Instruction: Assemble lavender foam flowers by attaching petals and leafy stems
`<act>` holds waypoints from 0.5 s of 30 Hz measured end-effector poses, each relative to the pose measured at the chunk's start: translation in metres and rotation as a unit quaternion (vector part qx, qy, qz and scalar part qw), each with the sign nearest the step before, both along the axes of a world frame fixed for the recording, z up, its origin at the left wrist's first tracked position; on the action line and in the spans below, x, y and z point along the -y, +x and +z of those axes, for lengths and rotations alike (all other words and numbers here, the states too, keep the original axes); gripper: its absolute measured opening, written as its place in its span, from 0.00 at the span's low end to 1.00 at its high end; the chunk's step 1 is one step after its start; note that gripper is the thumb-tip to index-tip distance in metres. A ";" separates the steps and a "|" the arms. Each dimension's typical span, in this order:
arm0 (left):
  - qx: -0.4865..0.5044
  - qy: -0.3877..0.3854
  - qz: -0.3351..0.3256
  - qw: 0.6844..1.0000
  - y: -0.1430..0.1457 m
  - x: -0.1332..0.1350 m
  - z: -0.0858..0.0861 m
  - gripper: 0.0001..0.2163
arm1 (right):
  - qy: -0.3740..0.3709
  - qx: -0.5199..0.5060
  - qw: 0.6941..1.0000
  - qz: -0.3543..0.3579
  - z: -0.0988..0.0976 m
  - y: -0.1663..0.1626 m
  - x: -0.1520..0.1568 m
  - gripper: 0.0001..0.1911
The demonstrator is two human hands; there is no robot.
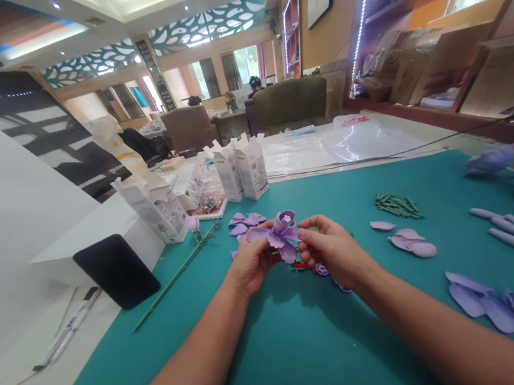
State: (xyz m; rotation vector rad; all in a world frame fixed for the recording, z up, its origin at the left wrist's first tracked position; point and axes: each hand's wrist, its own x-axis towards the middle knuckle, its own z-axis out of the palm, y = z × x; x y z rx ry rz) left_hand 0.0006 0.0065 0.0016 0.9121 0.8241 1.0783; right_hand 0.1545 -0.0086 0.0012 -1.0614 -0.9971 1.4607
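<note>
A purple artificial flower [283,235] with spread petals is held up above the green mat, between my two hands. My left hand [256,263] is closed on its left side, fingers partly behind the petals. On the other side, the thumb and fingers of my right hand [325,243] pinch a petal at the edge. Loose purple petals [242,222] lie just behind my left hand. Beneath the flower, small red pieces [300,267] and purple ring-like pieces [321,269] are partly hidden by my right hand.
Left of my hands lies a pink rose on a green stem [178,277], near a black tablet [116,273]. White boxes [251,168] stand behind. To the right are green sticks [397,205], pale petals [412,242], purple rods [505,226], larger petals [485,300] and blurred purple flowers [491,159].
</note>
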 end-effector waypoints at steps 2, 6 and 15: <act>-0.011 -0.004 -0.005 1.000 -0.001 -0.001 0.000 0.18 | 0.005 -0.001 1.000 0.001 -0.002 0.000 -0.001 0.18; -0.024 0.004 -0.016 1.000 -0.003 -0.003 -0.001 0.20 | 0.011 -0.002 1.000 -0.001 -0.003 0.000 -0.001 0.19; -0.020 -0.012 -0.029 0.999 -0.005 -0.003 0.001 0.18 | 0.007 -0.002 1.000 0.006 -0.005 -0.002 -0.002 0.17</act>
